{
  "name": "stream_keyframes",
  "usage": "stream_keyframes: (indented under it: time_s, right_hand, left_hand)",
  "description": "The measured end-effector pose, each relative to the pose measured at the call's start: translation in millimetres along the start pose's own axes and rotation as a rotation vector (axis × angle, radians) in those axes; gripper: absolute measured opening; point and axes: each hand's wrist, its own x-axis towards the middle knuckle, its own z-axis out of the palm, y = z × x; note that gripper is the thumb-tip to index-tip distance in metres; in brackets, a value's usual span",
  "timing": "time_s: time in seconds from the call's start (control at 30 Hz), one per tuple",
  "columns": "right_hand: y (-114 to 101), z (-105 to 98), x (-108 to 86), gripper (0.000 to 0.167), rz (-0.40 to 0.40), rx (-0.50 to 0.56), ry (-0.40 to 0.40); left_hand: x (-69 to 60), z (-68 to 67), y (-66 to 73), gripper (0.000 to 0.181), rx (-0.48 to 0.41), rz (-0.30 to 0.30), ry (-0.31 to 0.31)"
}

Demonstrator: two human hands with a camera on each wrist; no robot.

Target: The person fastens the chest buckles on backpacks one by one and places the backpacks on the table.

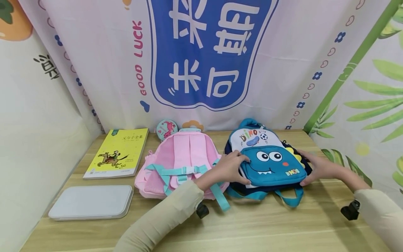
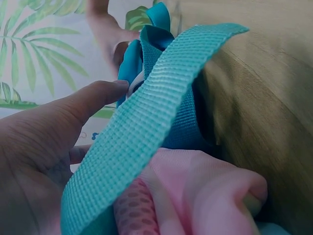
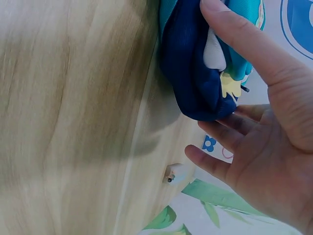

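Note:
A teal and navy child's backpack (image 1: 270, 164) with a dinosaur face lies front side up on the table, its straps toward the near edge. My left hand (image 1: 229, 168) grips its left side, thumb at the lower corner and fingers higher up. On the other side, my right hand (image 1: 319, 167) holds the right edge; in the right wrist view the thumb lies on the navy fabric and the fingers reach round the side. A pink backpack (image 1: 189, 150) lies under my left forearm, straps up. Its turquoise strap (image 2: 146, 112) crosses the left wrist view in front of the hand.
To the left, a yellow book (image 1: 118, 152) lies behind a pale, flat rounded case (image 1: 91, 201). A round turquoise pouch with a pink figure (image 1: 167, 128) sits behind the pink backpack. A printed curtain (image 1: 119, 70) hangs along the back of the wooden table (image 1: 252, 227).

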Motion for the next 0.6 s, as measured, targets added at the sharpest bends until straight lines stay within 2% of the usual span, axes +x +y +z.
stream_keyframes:
  time_s: [0.6]
  right_hand:
    - [9.1, 4.4, -1.5, 0.115, 0.069, 0.146, 0.025]
  left_hand:
    - [5.0, 0.5, -0.5, 0.067, -0.073, -0.019, -0.023]
